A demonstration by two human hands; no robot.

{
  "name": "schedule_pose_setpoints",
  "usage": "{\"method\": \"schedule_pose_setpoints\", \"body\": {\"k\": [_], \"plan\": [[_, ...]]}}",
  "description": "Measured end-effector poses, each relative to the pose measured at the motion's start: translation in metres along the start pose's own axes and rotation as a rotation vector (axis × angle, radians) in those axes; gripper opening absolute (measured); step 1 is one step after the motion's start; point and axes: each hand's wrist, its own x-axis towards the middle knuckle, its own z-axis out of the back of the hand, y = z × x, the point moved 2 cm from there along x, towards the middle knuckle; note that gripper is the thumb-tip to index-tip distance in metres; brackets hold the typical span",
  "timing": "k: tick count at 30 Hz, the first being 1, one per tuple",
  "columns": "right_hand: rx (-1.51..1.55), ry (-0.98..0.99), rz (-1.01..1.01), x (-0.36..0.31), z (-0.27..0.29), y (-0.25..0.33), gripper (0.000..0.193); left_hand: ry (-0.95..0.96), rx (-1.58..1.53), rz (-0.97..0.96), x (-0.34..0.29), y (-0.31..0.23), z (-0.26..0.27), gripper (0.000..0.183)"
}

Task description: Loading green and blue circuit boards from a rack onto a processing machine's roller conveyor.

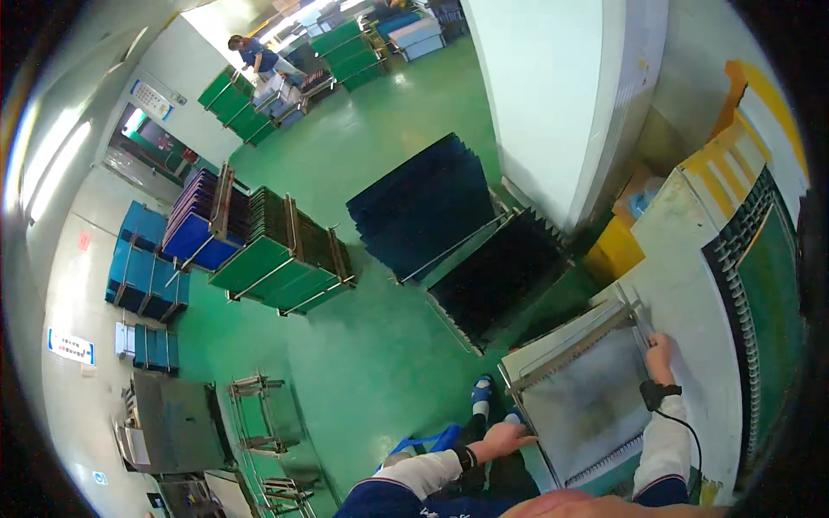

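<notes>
Wire-edged rack [572, 346] at the worktop's [691, 302] near left edge, grey sheet [587, 397] lying in it; right hand [661, 358] at its right-side rod, fingers curled, left hand [505, 440] at its left edge, fingers extended, can't tell if either grips. Floor racks loaded: blue panels [200, 252], green panels [259, 281], dark panels [427, 203].

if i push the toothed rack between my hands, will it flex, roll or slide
The toothed rack will probably stay stiff, since it looks metal-framed. Rolling seems unlikely, as it looks broad and flat. Its grey panel looks smooth, so may be slippery.
</notes>
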Motion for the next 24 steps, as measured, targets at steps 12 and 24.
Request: {"method": "schedule_pose_setpoints", "body": {"k": [12, 24], "plan": [[-0.218, -0.054, 0.103, -0.014, 0.019, 0.004, 0.013, 0.087, -1.281, 0.614, 0.012, 0.036, -0.082, 0.039], [-0.387, -0.039, 0.048, -0.046, 0.051, -0.022, 0.009, 0.055, -0.996, 0.323, 0.015, 0.018, 0.014, 0.031]]}}
